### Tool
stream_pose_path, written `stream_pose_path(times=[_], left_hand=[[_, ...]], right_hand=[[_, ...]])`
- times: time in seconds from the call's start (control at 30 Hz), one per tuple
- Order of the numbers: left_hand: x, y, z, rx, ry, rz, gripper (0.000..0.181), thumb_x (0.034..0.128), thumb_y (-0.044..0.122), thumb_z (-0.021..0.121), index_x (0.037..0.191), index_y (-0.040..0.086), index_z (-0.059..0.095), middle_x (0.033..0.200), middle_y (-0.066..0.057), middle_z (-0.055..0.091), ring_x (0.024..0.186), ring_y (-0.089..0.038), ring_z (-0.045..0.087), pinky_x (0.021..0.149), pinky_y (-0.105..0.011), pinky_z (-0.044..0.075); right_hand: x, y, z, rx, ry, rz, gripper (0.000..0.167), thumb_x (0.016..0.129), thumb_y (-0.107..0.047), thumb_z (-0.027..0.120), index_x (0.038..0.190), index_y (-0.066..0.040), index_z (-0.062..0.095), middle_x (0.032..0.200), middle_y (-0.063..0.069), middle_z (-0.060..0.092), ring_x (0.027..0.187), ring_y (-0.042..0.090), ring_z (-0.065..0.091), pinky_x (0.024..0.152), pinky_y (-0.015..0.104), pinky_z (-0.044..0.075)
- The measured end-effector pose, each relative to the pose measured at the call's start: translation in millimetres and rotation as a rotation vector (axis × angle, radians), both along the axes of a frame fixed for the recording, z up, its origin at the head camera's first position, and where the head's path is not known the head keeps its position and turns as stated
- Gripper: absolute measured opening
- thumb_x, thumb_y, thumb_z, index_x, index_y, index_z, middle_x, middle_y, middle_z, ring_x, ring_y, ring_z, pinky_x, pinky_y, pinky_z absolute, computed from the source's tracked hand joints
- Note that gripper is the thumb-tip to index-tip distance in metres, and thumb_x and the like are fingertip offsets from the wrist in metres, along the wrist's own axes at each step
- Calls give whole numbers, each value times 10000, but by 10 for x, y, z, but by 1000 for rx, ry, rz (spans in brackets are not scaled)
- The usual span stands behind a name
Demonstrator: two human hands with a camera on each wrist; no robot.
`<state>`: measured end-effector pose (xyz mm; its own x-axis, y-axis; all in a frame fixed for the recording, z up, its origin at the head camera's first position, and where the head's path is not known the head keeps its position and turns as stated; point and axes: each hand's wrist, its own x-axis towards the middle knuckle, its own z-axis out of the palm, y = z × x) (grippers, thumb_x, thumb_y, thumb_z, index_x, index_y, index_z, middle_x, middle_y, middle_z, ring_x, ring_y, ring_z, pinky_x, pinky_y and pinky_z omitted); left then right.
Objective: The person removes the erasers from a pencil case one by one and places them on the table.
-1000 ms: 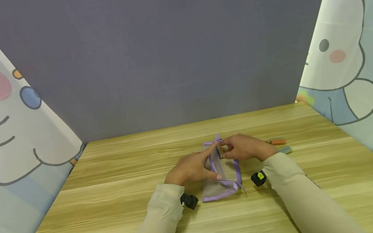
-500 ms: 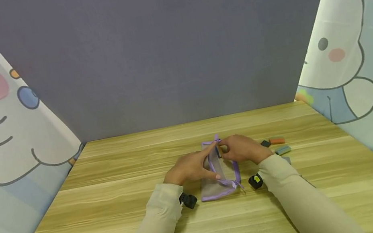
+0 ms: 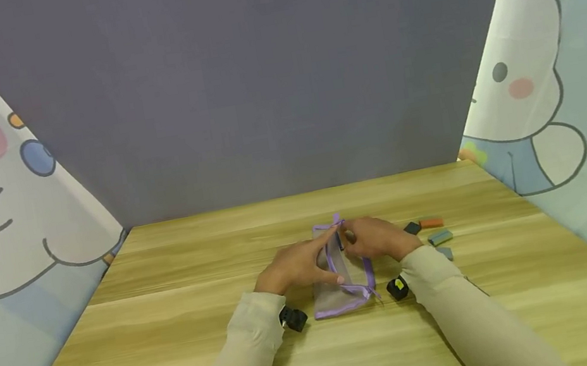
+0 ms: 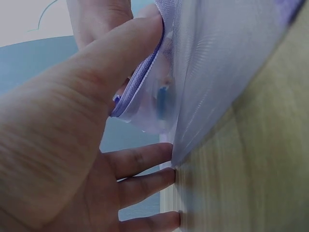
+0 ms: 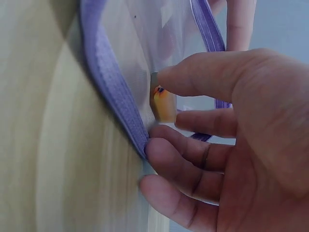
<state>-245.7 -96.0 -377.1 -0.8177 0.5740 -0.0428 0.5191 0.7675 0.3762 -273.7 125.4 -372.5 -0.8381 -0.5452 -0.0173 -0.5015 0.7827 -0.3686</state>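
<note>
A translucent mesh pouch with purple zipper trim (image 3: 328, 300) lies on the wooden table, its mouth spread wide. My left hand (image 3: 295, 266) is at the pouch's left side; its thumb (image 4: 120, 41) presses along the zipper edge in the left wrist view, the other fingers stretched out. My right hand (image 3: 374, 237) reaches into the mouth from the right. In the right wrist view its thumb and index finger pinch a small block with an orange-and-yellow picture (image 5: 164, 102), inside the mesh. Through the mesh in the left wrist view, a blue patch (image 4: 162, 102) shows.
Right of the right hand, small blocks lie on the table (image 3: 195, 365): an orange one (image 3: 431, 223), a black one (image 3: 413, 228), a grey-green one (image 3: 440, 238) and a grey one (image 3: 445, 253) partly behind the sleeve. A dark grey panel (image 3: 255, 86) stands behind.
The right wrist and sleeve have shifted slightly left, uncovering the black and grey blocks. The left hand keeps its place on the pouch. The whole head view has drifted a little.
</note>
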Motion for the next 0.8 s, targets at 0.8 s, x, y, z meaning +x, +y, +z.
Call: stream_pose_path(times=[0.8], left_hand=[[-6, -31, -27, -22, 42, -25, 1084, 772, 688, 739, 1618, 342, 156, 1516, -34, 472, 1323, -248, 506, 1004, -453, 456]], right_hand=[[70, -50, 161, 160, -97, -150, 300, 819, -364, 809, 674, -158, 646, 667, -37, 580, 589, 134, 479, 539, 305, 392]])
